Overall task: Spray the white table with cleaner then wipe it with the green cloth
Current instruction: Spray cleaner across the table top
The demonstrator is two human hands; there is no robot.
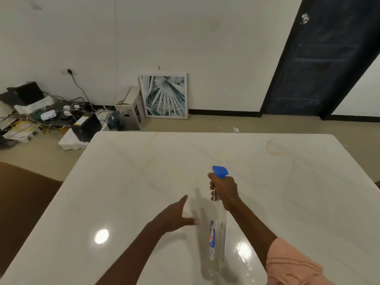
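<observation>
I grip the spray bottle (pixel 217 223) by its neck in my right hand (pixel 225 191), above the white table (pixel 144 182) toward six o'clock. My left hand (pixel 176 212) hangs spread and blurred at its nine o'clock, holding nothing I can make out. Wet patches at five o'clock suggest spraying has begun; I see no green cloth, so wiping remains.

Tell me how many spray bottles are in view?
1. The spray bottle is over the white table, gripped at its neck by the right hand. Others may sit outside the frame.

1. Even, bright indoor light; round lamp glare (pixel 101 236) on glossy white table (pixel 127 182).
2. Motion blur: left hand (pixel 178 212) (fingers smeared), spray bottle (pixel 216 229) body.
3. Wide-angle bending toward edges, e.g. dark door (pixel 320 58).
</observation>
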